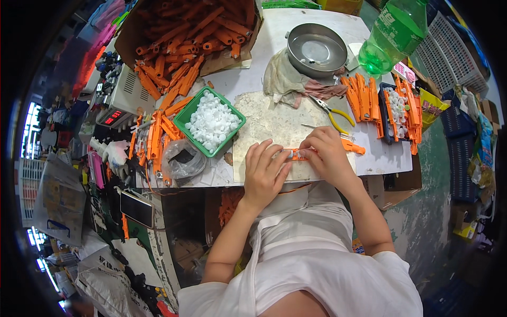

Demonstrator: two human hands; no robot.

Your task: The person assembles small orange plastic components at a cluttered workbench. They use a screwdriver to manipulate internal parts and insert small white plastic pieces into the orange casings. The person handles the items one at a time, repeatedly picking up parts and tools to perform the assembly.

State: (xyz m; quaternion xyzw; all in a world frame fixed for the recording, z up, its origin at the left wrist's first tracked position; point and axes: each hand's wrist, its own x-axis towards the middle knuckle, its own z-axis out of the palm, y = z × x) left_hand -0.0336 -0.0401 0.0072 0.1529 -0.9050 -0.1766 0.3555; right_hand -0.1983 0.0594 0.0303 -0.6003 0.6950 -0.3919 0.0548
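Observation:
My left hand [265, 171] and my right hand [328, 157] meet over the worn board [253, 113] at the table's near edge. Between their fingertips is a narrow orange plastic part [296, 154], lying level. My left thumb and fingers close on its left end; my right thumb and index finger pinch it from above, partly hiding it. More orange plastic [354, 147] shows beyond my right wrist; I cannot tell whether it belongs to the same part. Yellow-handled pliers [338, 117] lie just beyond my right hand. A green basket [238, 130] of small white pieces stands to the left.
A carton [257, 16] heaped with orange parts stands far left. A metal pan [317, 50] rests on a rag [282, 79] at the back, near a green bottle [393, 37]. Orange parts [362, 98] and a dark tray [388, 138] lie right; a clear bag [182, 161] sits left.

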